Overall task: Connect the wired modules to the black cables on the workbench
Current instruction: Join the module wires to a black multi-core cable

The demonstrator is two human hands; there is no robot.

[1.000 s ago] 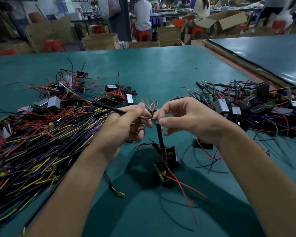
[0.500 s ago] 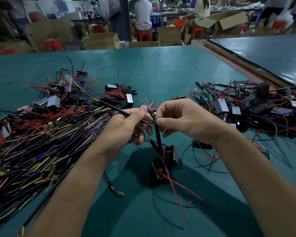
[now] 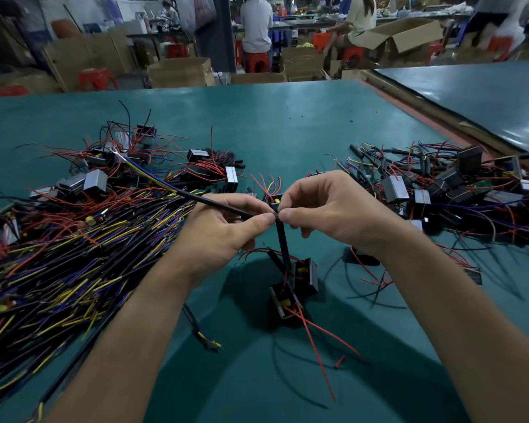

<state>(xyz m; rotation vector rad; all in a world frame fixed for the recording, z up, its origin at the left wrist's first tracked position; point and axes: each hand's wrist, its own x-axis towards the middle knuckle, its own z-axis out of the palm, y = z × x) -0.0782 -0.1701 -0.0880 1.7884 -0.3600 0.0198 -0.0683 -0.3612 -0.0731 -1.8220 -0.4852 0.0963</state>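
Nearest, low over the green table (image 3: 287,132): two small black box-shaped modules (image 3: 293,285) trailing thin red wires, dangling from a black sleeved lead (image 3: 283,244). Light, likely; fragile where wires enter. Best gripped on the sleeve, near its tip. Above, left hand (image 3: 223,236) pinching a thin black rubber-sheathed cable (image 3: 223,205), right hand (image 3: 330,209) pinching the lead's top, fingertips meeting. Beyond, a heap of black, yellow and purple cables (image 3: 74,239) left, a heap of grey and black modules (image 3: 440,190) right.

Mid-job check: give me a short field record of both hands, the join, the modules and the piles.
left hand: pinches black cable, which runs up-left to the cable pile
right hand: pinches top of black lead, right beside the left hand's pinch
join: hidden inside the pinch
modules: two, below on the lead, red wires trailing
cable pile: left on the workbench
module pile: right
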